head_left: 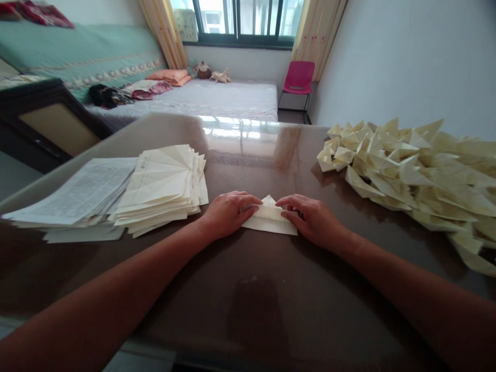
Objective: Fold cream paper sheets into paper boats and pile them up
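A partly folded sheet of cream paper (269, 223) lies on the glossy brown table (248, 289), with a pointed peak at its far side and a flat strip along its near edge. My left hand (231, 212) pinches its left end between thumb and fingers. At the right end, the thumb and fingers of my right hand (312, 216) grip the same paper. Left of my left hand sits a stack of creased cream paper sheets (158, 181). A large heap of folded paper shapes (411, 170), pointed and boat-like, spreads to the right of my right hand.
Printed sheets (85, 186) lie flat at the table's left, partly under the cream stack. Beyond the table are a bed (232, 98), a pink chair (299, 77) and a window. A dark cabinet (54, 124) stands at the left.
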`<state>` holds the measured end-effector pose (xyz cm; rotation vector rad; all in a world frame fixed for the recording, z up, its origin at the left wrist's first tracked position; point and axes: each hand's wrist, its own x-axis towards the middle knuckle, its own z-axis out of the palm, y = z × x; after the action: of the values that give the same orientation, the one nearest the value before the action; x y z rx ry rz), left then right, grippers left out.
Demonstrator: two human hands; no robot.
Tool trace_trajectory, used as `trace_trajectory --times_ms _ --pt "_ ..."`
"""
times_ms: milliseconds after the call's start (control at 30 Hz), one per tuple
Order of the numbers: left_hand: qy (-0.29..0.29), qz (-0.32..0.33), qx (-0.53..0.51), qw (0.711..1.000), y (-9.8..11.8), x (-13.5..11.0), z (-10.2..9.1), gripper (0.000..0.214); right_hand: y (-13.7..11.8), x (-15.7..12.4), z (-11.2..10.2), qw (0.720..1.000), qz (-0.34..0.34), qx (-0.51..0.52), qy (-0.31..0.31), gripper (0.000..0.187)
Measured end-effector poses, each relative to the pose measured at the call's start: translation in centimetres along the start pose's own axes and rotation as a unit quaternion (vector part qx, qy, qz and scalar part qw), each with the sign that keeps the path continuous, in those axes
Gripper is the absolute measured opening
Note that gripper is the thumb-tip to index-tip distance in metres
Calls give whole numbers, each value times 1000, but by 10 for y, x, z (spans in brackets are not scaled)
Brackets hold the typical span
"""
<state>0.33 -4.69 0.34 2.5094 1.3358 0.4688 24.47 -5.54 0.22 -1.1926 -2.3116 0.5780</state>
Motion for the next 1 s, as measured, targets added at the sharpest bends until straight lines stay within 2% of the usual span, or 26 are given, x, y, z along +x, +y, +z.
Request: trace_trajectory --times_ms 300,433,533,600,700,767,833,900,1000 --pt "-2 10 96 995 11 -6 -1 32 6 2 3 998 -7 -63 -4 22" --pt "38 84 192 977 21 -11 -1 34 4 2 4 996 -2 -86 -11 22" --pt "-1 132 219 967 31 -15 0 34 4 3 5 996 2 -91 -16 22" --pt "-31 126 234 964 37 -18 2 34 4 3 4 995 4 -99 -20 23" --pt "-47 102 258 960 42 -19 3 34 -2 2 -1 989 -2 -142 -26 25" --pt "-48 94 269 957 44 -20 3 34 -13 -2 -6 976 -25 -213 -25 24" --pt "-50 90 275 956 44 -20 3 34 -28 -9 -10 950 -53 -307 -33 28" --pt "-52 89 278 955 45 -21 3 34 -42 -15 -10 930 -67 -349 -91 35" --pt "-53 90 282 954 45 -21 2 35 -53 -22 -5 911 -51 -384 -144 43"
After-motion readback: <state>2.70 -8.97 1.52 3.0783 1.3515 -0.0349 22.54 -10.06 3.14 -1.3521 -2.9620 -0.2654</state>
